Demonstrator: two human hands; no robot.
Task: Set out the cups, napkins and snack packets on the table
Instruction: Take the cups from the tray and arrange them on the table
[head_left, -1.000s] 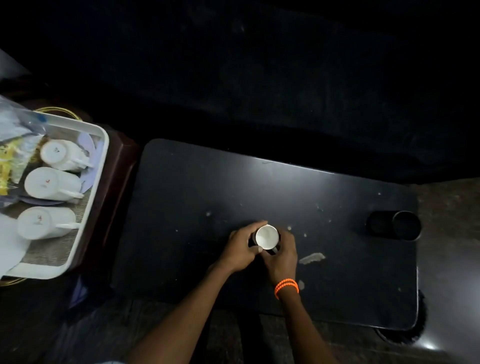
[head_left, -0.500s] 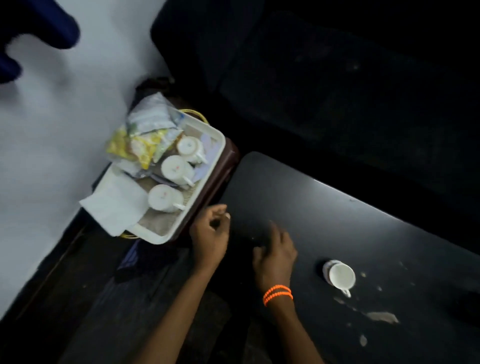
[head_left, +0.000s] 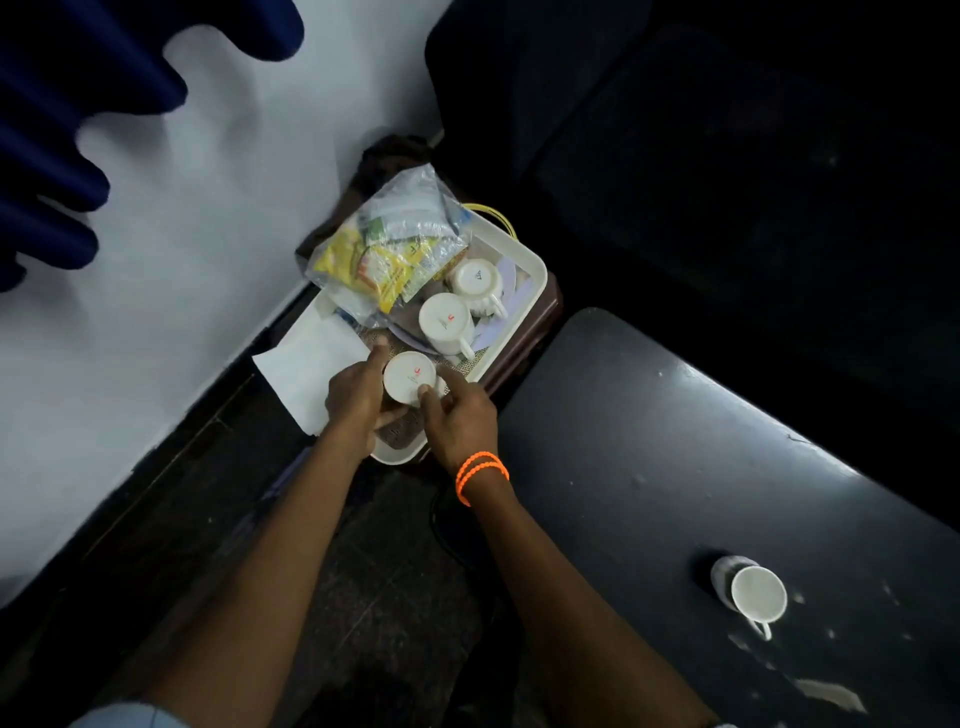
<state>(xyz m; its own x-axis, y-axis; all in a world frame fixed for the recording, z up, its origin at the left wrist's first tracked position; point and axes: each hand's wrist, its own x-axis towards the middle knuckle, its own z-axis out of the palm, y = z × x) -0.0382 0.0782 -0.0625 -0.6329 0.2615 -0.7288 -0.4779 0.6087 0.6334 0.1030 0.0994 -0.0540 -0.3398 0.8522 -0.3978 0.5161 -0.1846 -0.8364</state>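
A white tray (head_left: 535, 270) sits on a brown stand left of the black table (head_left: 675, 467). In it stand upside-down white cups: a far one (head_left: 475, 280), a middle one (head_left: 444, 322) and the nearest one (head_left: 410, 376). My left hand (head_left: 356, 397) and my right hand (head_left: 457, 415) both grip the nearest cup, one on each side. A clear bag of yellow snack packets (head_left: 389, 244) lies at the tray's far end, and white napkins (head_left: 306, 369) hang over its left side. One white cup (head_left: 756, 595) stands upright on the table.
A white wall with a dark skirting runs along the left, and a blue curtain (head_left: 78, 78) hangs at the top left. A dark sofa (head_left: 727, 156) stands behind the table. The table top carries pale scuffs and stains near the upright cup.
Both hands left the cup on the table, moved left to the tray and closed on the nearest upside-down cup. The view swung left with them.
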